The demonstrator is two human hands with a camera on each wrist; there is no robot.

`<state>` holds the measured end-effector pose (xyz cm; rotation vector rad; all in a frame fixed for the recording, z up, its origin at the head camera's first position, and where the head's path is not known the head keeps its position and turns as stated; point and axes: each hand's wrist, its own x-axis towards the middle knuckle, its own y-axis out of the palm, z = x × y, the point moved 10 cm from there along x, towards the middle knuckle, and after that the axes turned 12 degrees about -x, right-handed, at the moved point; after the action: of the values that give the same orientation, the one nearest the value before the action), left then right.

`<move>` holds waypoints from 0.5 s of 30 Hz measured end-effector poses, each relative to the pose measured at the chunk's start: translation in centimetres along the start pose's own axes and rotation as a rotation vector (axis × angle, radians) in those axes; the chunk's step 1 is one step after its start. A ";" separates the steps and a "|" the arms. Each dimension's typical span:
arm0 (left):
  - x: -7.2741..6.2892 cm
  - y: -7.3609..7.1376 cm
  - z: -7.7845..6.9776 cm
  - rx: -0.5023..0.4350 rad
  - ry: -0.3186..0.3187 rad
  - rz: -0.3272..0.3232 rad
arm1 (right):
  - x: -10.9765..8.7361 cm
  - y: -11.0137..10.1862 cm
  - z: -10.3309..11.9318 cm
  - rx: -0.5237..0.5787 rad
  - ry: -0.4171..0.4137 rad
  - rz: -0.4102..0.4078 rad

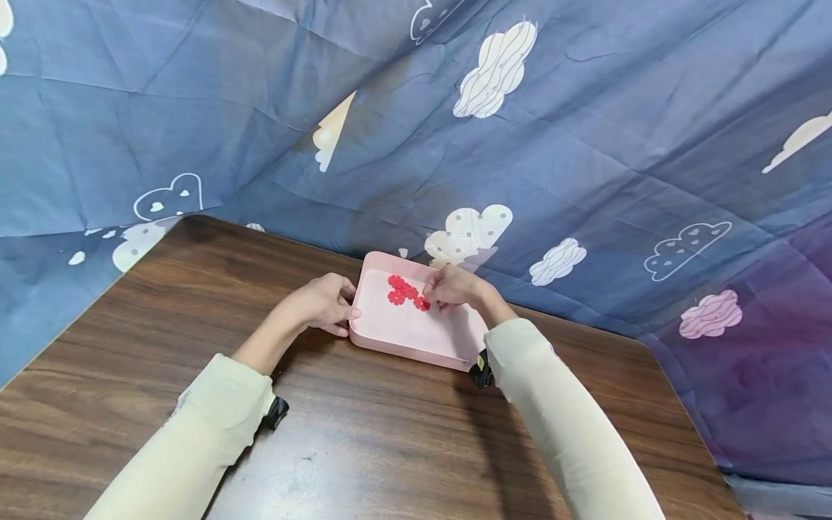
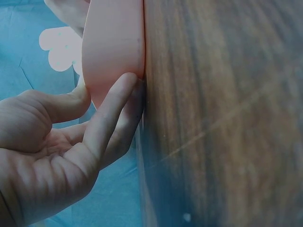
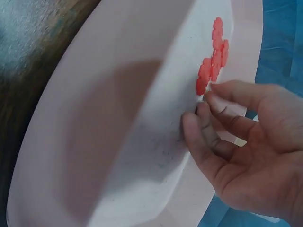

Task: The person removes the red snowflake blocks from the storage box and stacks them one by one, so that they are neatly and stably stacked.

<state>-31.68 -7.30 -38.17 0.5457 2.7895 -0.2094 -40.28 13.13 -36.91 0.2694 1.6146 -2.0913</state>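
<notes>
A shallow pink tray lies on the wooden table. My left hand holds its left end, the thumb at the rim and the other fingers against the outer wall. Inside the tray, toward its far left, several red flower-shaped discs lie close together on the pale floor. My right hand reaches over the tray from the right. Its thumb and forefinger pinch at the edge of the nearest red disc, with the remaining fingers curled below. The fingertips partly cover that disc's edge.
A brown wood-grain table spreads around the tray. Behind its back edge hangs a blue cloth printed with clouds. Both forearms wear pale sleeves, with a dark strap near the right cuff beside the tray's front corner.
</notes>
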 end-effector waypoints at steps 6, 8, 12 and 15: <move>0.1 -0.1 0.0 0.003 0.005 -0.003 | -0.2 0.0 0.6 -0.008 -0.013 0.007; 0.1 0.0 0.0 0.003 0.005 0.000 | -0.2 0.0 0.5 -0.001 -0.010 0.011; 0.0 0.1 0.0 -0.006 -0.005 0.001 | 0.0 0.1 0.2 0.012 -0.002 0.022; 0.0 0.1 -0.1 -0.011 -0.006 0.003 | 0.1 0.2 -0.2 0.030 0.019 0.024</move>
<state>-31.64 -7.17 -38.13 0.5455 2.7823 -0.1950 -40.28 13.27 -37.13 0.3185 1.5839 -2.1021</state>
